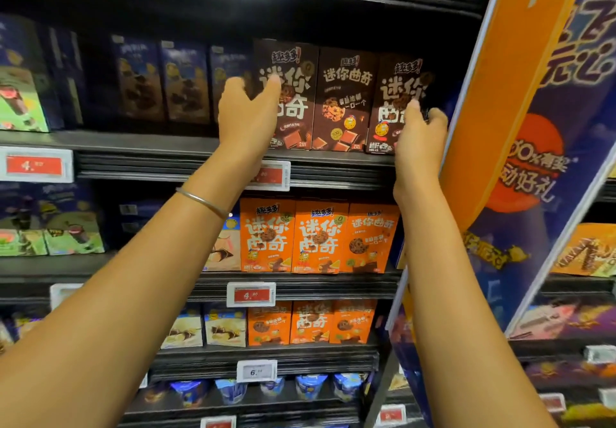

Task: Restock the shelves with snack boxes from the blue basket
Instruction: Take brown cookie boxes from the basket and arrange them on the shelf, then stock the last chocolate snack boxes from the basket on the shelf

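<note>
**Fingers.** On my left hand the thumb lies across the front face of the left brown box. The other fingers curl round its outer side, pinching that corner. My right hand mirrors this on the right brown box, thumb on the front and fingers hooked round the outer edge.

**Between the fingers.** The middle brown box stands upright, touching both neighbours. All three stand at the front lip of the shelf. The right one appears to sit slightly forward of the middle one.

**Beyond the fingers.** The blue boxes stand just past my left fingers and set further back. The orange banner hangs just past my right fingers, crowding that wrist. The orange boxes stand on the shelf below. The blue basket is not in view.

**Assessment.** The step appears to be squaring up the brown row.

**To do it well:**
- Press inward evenly from both ends.
- Keep the bases flat on the shelf.
- Bring the three faces flush with the lip.
- Ease the right box back level.
- Avoid dragging my right fingers against the banner.
</note>
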`<state>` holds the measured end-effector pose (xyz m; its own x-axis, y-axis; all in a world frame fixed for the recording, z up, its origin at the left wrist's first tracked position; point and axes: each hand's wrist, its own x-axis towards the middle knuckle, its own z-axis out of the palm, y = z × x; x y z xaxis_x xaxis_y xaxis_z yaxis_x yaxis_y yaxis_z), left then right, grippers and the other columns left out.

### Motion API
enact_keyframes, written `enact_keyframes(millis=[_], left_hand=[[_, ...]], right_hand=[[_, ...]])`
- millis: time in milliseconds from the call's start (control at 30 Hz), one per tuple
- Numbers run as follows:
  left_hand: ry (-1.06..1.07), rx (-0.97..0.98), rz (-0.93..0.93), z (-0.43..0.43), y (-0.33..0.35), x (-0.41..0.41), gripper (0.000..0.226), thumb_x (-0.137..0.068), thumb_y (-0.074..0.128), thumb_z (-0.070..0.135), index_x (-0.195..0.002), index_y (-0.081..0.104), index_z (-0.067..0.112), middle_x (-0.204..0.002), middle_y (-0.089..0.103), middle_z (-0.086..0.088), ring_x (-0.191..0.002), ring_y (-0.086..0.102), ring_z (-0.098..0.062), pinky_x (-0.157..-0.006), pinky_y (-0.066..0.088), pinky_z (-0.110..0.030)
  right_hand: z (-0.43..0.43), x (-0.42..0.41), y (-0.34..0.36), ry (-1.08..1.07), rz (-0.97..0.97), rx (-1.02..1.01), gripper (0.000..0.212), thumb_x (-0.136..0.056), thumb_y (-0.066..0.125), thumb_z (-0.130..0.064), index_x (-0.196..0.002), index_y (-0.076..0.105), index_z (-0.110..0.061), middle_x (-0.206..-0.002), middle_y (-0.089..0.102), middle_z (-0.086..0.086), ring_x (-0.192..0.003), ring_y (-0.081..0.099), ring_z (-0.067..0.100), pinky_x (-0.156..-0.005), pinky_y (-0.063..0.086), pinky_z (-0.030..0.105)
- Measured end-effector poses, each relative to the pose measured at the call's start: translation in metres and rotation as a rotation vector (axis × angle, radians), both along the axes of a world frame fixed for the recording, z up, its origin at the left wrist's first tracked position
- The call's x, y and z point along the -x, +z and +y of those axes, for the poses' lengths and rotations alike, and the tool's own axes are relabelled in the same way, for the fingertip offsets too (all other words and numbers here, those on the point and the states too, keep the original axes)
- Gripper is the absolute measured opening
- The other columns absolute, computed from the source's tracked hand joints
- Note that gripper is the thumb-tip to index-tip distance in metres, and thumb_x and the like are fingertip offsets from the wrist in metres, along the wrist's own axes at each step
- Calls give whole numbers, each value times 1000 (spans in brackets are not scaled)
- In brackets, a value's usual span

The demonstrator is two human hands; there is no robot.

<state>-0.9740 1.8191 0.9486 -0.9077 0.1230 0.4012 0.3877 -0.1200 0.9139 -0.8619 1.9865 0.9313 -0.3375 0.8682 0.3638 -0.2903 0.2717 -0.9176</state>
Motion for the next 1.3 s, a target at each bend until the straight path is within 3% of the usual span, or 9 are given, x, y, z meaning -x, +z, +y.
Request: enact_keyframes(millis=[333,433,500,600,700,800,967,1133,1300], left_hand=[[-50,43,-26,-10,-1,3,65,-102,51,56,-152,40,15,-144,60,-8,-122,66,-23,-101,57,-45],[2,-88,83,-21,-4,-9,41,-107,47,49,-124,60,15,-111,70,6,-97,68,1,-83,58,-23],[21,-188,151,-36,-12,-26,25,-106,45,47,-99,61,30,-93,64,16,-85,63,9,-77,50,-16],[-97,-285,148,-65,-44,-51,31,-98,43,57,-119,59,40,-126,68,13,-120,64,-3,-102,52,-34],[-93,-309,103,-99,-96,-73,53,-95,41,61,-135,57,30,-132,72,0,-123,68,-17,-102,55,-44],[-17,-259,-44,-134,-168,-101,46,-104,34,54,-133,59,29,-124,76,-5,-115,72,-24,-88,56,-38],[218,-44,-572,-180,-308,-169,50,-112,24,46,-126,63,20,-114,74,-6,-87,69,-13,-63,45,-25],[314,100,-980,-216,-420,-255,51,-109,29,55,-119,68,23,-108,75,1,-82,67,-12,-63,40,-26],[360,219,-1174,-243,-475,-318,50,-111,30,50,-96,69,24,-86,74,4,-71,65,-12,-57,43,-23]], right_hand=[[-4,-12,-5,-8,-4,-7,55,-103,49,-42,-152,36,-21,-147,51,3,-128,56,18,-106,49,44],[-19,-21,-7,10,41,-44,49,-104,50,-37,-148,43,-17,-142,56,4,-126,58,16,-105,51,43],[-34,-31,-15,49,130,-55,42,-103,52,-35,-141,52,-16,-136,61,2,-125,59,14,-108,49,41],[-62,-49,-39,200,239,-4,41,-96,50,-40,-131,59,-21,-128,68,-4,-117,66,8,-104,50,36],[-83,-64,-79,407,231,19,45,-96,43,-41,-130,57,-15,-123,73,4,-114,70,18,-98,53,39],[-95,-74,-139,576,80,112,37,-100,41,-41,-123,59,-17,-118,74,7,-112,70,24,-90,53,35],[-116,-94,-262,774,-427,420,41,-108,37,-40,-128,60,-13,-125,71,9,-116,68,25,-87,50,34],[-149,-145,-380,908,-891,742,55,-106,33,-49,-135,57,-9,-139,62,11,-113,61,27,-78,44,31],[-177,-200,-456,908,-1084,884,55,-104,36,-55,-119,65,-11,-133,65,15,-106,60,27,-100,44,44]])
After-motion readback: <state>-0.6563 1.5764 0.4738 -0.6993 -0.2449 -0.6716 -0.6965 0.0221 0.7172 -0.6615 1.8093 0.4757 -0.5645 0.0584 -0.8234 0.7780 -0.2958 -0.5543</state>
